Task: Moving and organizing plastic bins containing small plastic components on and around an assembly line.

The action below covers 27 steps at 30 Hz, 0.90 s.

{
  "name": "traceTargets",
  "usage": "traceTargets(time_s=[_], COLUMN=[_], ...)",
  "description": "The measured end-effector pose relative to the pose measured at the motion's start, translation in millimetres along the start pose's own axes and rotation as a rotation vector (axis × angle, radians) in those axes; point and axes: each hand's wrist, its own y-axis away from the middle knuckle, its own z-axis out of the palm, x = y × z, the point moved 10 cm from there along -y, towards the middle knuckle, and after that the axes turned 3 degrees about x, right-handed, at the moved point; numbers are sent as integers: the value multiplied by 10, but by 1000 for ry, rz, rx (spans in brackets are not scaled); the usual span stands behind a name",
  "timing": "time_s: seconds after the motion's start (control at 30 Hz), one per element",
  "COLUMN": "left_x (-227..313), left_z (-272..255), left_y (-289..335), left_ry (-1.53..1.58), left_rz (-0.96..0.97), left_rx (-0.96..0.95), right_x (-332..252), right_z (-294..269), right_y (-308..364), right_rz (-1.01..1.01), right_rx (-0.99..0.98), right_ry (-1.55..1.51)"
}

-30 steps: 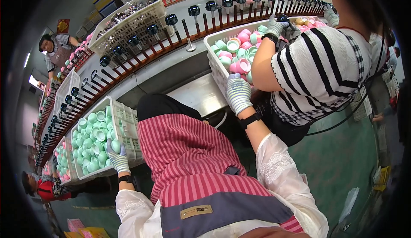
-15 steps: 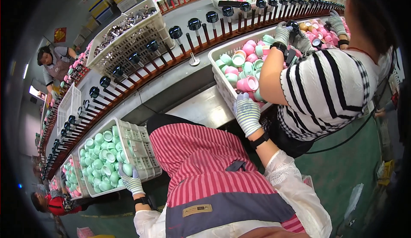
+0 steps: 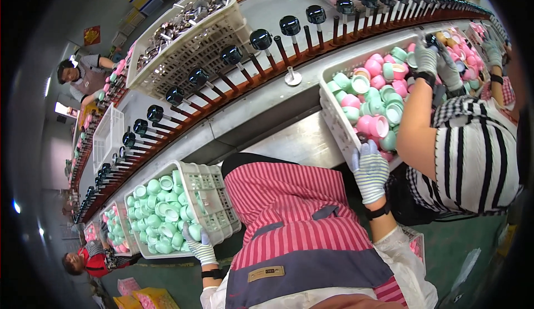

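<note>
My left hand (image 3: pixel 200 246), in a striped glove, is at the near right corner of a white crate (image 3: pixel 210 198) full of mint-green cups. Its thumb and fingers close around one mint-green cup (image 3: pixel 194 231) at the rim. My right hand (image 3: pixel 371 172), gloved alike, grips the near left corner of another white crate (image 3: pixel 339 124), which holds pink and mint-green cups (image 3: pixel 374 126). A small dark round thing (image 3: pixel 362 137) shows by its fingertips; whether they touch it I cannot tell.
A curved conveyor line carries upright rods with glossy dark cups (image 3: pixel 261 39). Behind it stands a crate of metal parts (image 3: pixel 192 47). Close on my right, a co-worker in a striped top (image 3: pixel 473 153) handles a dark cup (image 3: pixel 431 40). Other people work at the far left.
The whole view has swung, so the scene sits farther right and lower. Both my hands keep their places at the two crates. The co-worker's hands still hold a dark cup.
</note>
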Motion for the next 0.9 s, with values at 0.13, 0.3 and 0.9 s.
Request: traceTargets(time_s=[0.13,0.3,0.9], left_x=[-15,34,1851], left_z=[-4,-22,953], left_y=[-18,-33,-979], left_ry=[23,-55,353], left_rz=[-31,42,476], left_rx=[-7,25,-183], right_x=[42,59,190], right_z=[-30,-21,-114], right_y=[46,38,8], right_rz=[35,45,80], right_rx=[0,-2,-230], right_ry=[-7,-12,-140])
